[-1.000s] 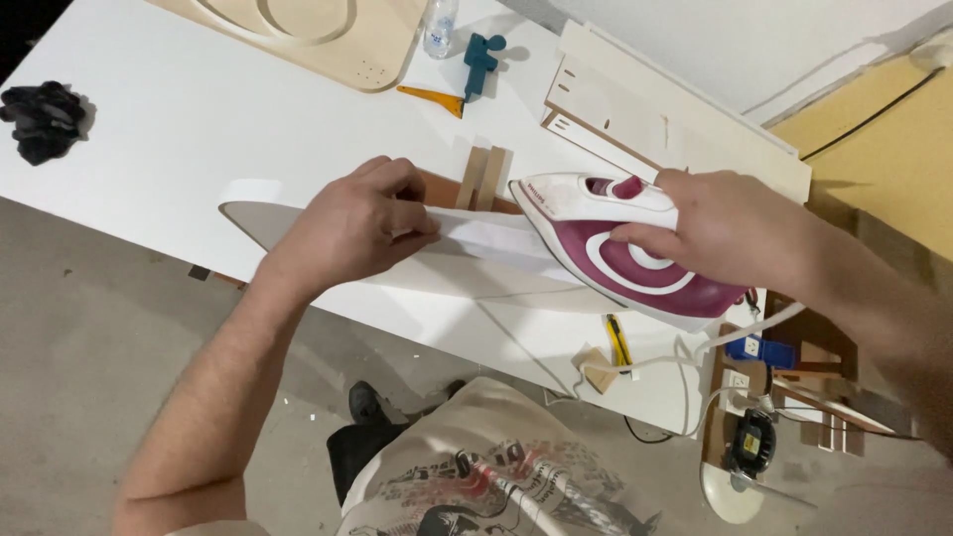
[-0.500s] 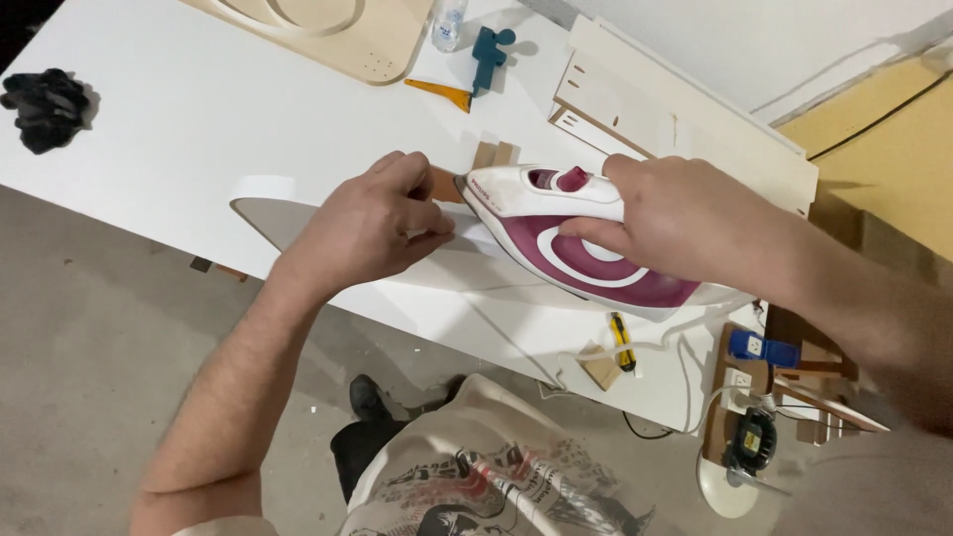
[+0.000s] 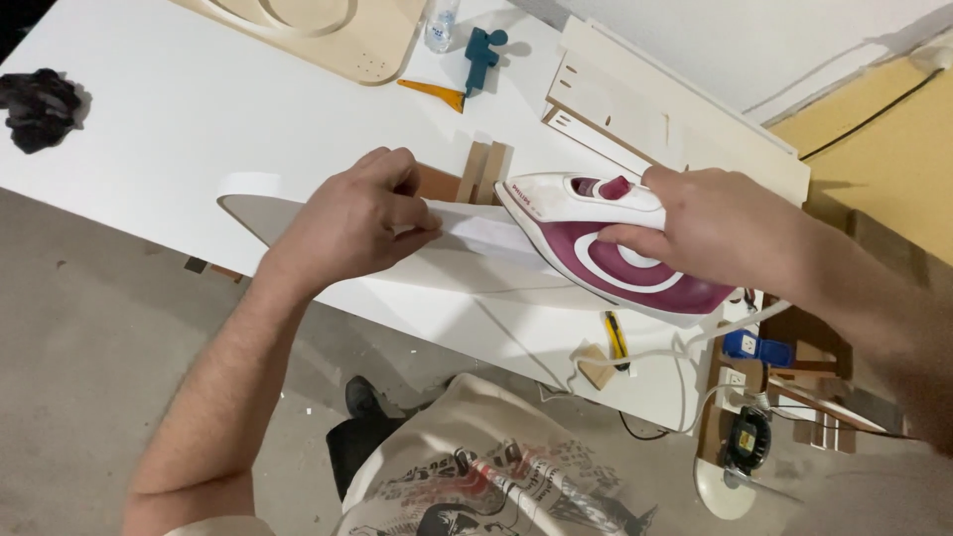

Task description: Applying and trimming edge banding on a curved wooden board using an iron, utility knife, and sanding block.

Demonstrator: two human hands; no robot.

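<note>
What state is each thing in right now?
Iron: gripped by right hand, tip on the white strip, flat on the panel edge.
White strip: pressed down by left hand, lying along the panel edge.
Panel: standing on edge against the table.
Table: white, holds tools and boards.
Utility knife: lying flat, untouched.
Black cloth: crumpled, untouched.
Teal clamp: lying on table, idle.
</note>
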